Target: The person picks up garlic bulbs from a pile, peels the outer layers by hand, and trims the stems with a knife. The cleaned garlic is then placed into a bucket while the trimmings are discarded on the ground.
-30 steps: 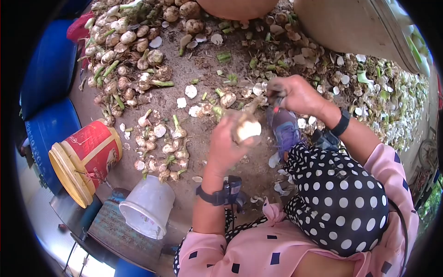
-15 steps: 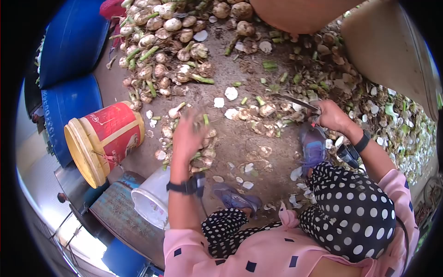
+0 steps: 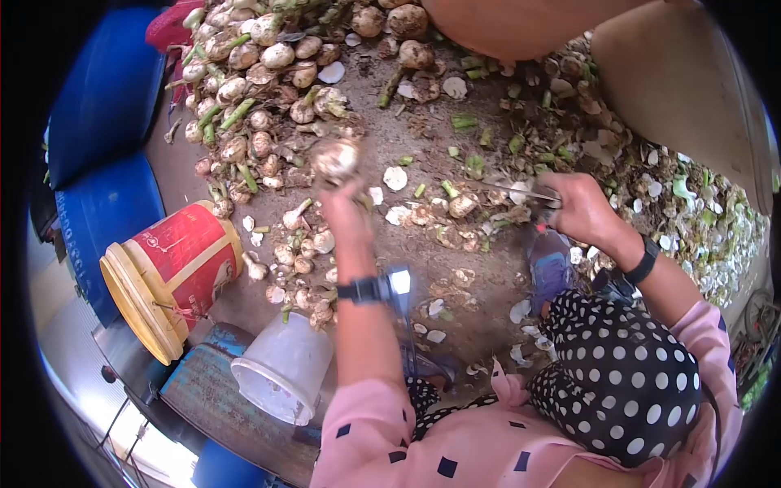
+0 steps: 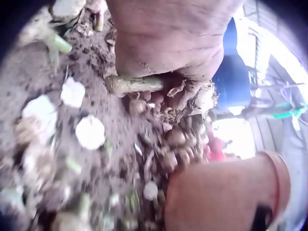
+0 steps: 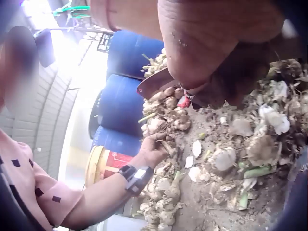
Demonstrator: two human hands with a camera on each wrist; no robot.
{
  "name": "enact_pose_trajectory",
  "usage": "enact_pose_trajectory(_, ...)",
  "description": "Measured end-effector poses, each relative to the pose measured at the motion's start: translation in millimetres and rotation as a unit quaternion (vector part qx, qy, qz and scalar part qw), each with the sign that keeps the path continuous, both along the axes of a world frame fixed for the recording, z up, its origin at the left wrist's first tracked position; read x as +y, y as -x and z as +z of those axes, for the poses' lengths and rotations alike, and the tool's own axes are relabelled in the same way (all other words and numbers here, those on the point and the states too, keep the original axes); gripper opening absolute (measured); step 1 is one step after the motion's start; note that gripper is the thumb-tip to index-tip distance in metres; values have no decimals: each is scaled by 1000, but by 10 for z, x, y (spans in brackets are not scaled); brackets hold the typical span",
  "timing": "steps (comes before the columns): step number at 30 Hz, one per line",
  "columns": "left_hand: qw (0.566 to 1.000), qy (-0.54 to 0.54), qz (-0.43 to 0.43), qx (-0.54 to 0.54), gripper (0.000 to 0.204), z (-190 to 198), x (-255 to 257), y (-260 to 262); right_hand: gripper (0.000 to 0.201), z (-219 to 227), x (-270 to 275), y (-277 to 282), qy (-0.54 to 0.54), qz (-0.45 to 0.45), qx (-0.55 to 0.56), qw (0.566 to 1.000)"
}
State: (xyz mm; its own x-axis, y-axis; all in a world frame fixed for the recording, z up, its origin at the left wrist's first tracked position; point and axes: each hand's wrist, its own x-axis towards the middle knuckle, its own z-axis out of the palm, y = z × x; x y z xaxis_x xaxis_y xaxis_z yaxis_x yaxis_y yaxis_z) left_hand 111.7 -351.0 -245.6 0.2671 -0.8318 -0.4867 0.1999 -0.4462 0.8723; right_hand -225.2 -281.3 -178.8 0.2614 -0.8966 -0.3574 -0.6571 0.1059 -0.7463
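In the head view my left hand [image 3: 346, 210] holds a garlic bulb [image 3: 335, 159], blurred, over the edge of the garlic pile [image 3: 244, 106]. The left wrist view shows its thick pale stem [image 4: 137, 84] under the palm and dirty dry skins by the fingers. My right hand [image 3: 582, 207] grips a knife [image 3: 517, 192] by its handle, the thin blade pointing left over the floor. A red bit [image 5: 183, 101] shows at the handle in the right wrist view. Between the hands lie trimmed garlic [image 3: 462, 205] and round white cut pieces [image 3: 395, 178].
A red and yellow bucket [image 3: 183, 260] and a white bucket [image 3: 285, 366] lie tipped at the left, beside a small garlic heap [image 3: 305, 252]. Blue barrels [image 3: 110, 220] stand behind. An orange tub [image 3: 504, 24] is at the top; peelings [image 3: 691, 220] cover the right. A shoe [image 3: 551, 264] is near the knife.
My left hand had a white-cut garlic bulb near the knife, then reached left empty over the small heap; now it holds another bulb by the pile. The right hand keeps the knife.
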Motion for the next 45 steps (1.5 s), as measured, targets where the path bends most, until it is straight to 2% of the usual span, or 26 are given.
enact_pose_trajectory(2,997,-13,36,71,51,583,376,633,36,93,-31,-143,83,19,-12,996)
enact_pose_trajectory(3,998,-11,6,62,48,560,626,708,36,148,-38,-204,169,42,-25,984)
enact_pose_trajectory(5,998,-9,-29,59,45,483,1041,705,33,308,-53,-303,179,68,-10,981)
enact_pose_trajectory(6,962,104,-196,-160,39,474,1205,674,30,359,-42,-327,191,98,-2,977)
enact_pose_trajectory(7,839,211,-343,-366,34,526,1262,705,30,370,-10,-338,189,94,2,977)
enact_pose_trajectory(10,845,248,-333,-338,21,667,1332,853,26,397,78,-332,225,102,-4,969)
enact_pose_trajectory(18,881,233,-338,-234,33,759,1478,939,26,520,177,-222,246,114,-11,962)
enact_pose_trajectory(20,972,78,-223,-5,35,706,1612,948,26,454,189,-189,268,106,-9,958)
enact_pose_trajectory(21,972,79,-223,-6,35,677,1633,938,26,386,189,-160,289,99,-5,952)
enact_pose_trajectory(23,915,163,-296,-221,47,665,1668,925,25,61,158,53,252,69,66,963)
enact_pose_trajectory(24,914,165,-296,-223,47,813,1563,983,26,-306,135,330,152,10,142,978)
enact_pose_trajectory(25,945,124,-236,187,38,1069,1363,1084,31,-457,119,557,16,-81,107,991)
enact_pose_trajectory(26,816,65,-126,560,31,1222,1280,1118,24,-259,113,552,-20,-165,33,986)
enact_pose_trajectory(27,965,99,-184,158,38,1076,1355,989,25,-98,80,429,-104,-194,-103,970)
enact_pose_trajectory(28,925,222,-298,76,43,1101,1159,1143,26,24,57,312,-181,-227,-230,929)
enact_pose_trajectory(29,924,229,-297,77,43,1019,1051,1245,20,32,69,242,-211,-172,-419,866)
enact_pose_trajectory(32,917,210,-183,-286,50,900,1063,1373,20,37,11,58,-250,-150,-635,715)
enact_pose_trajectory(33,882,212,-135,-398,53,876,990,1432,20,8,0,14,-242,-152,-592,754)
enact_pose_trajectory(34,882,221,-132,-396,53,873,971,1485,20,-9,11,-39,-233,-153,-545,791)
enact_pose_trajectory(35,996,72,-50,-16,48,903,1077,1495,20,174,42,-98,-239,-161,-484,826)
enact_pose_trajectory(36,926,-95,45,363,44,931,1186,1476,20,-30,133,-242,-194,-159,-503,827)
enact_pose_trajectory(39,975,-65,19,210,31,754,1213,1414,26,225,121,-274,-77,-48,-276,957)
enact_pose_trajectory(40,990,-54,4,132,25,762,1217,1408,26,230,120,-258,-80,-48,-276,956)
enact_pose_trajectory(42,993,-43,-12,111,27,828,1165,1339,41,241,55,-208,62,5,-112,992)
enact_pose_trajectory(43,995,-54,-35,77,30,833,1172,1289,40,303,9,-190,118,36,-106,987)
enact_pose_trajectory(45,996,-67,-53,32,34,933,1186,1042,39,45,-63,-64,37,70,-62,995)
